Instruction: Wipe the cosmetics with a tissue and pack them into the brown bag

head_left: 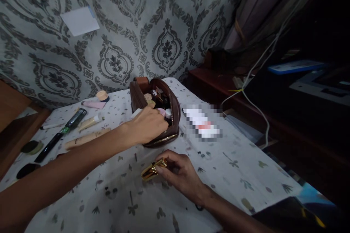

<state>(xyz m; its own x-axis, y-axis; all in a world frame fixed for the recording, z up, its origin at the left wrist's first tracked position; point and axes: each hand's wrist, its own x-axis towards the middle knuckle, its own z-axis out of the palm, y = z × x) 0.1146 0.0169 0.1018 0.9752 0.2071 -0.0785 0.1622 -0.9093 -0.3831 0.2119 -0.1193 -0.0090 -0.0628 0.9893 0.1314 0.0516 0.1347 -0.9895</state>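
Note:
A brown zippered makeup bag [177, 120] stands unzipped near the middle of the table, with several cosmetics packed inside. My left hand [149, 123] reaches over its front edge into the opening. Its fingertips are hidden in the bag, so what they touch does not show. In front of the bag, my right hand [179, 171] pinches a shiny gold lipstick tube [149, 173] between thumb and fingers, just above the cloth. Inside the bag, a pink round item [161, 111] and a white cap [168, 113] lie close to my left hand.
Left on the patterned tablecloth [131, 193] lie a pink tube [94, 105], a small jar [102, 96], a cream tube [89, 123], a long black-and-green item [65, 130] and a beige tube [82, 141]. A pixelated flat object [202, 122] lies right of the bag; white cables [262, 116] hang beyond.

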